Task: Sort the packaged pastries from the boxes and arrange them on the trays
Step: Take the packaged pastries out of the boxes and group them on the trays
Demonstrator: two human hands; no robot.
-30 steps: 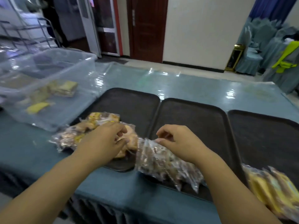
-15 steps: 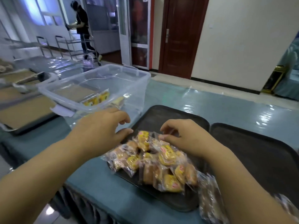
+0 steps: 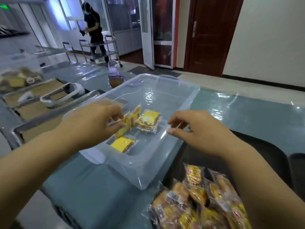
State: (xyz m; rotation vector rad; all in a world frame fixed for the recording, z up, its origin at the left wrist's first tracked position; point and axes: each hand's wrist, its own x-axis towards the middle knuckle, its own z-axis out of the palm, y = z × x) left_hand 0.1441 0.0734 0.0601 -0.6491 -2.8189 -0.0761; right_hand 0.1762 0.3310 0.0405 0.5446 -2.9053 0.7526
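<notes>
Packaged pastries (image 3: 149,120) are being picked inside the clear box (image 3: 191,98), one yellow packet (image 3: 127,124) being pinched at the fingertips of the nearer left hand (image 3: 92,124), its long axis slanting away from that hand, while the right hand (image 3: 199,134) is being held loosely curled and empty just beside them.

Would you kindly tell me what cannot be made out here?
Head view:
Packets beneath the left hand: its fingers cover them, so the grip is unclear.
Pastry pile on the black tray: cut by the bottom edge, partly behind the right forearm.
Wrapper print: blurred.
</notes>
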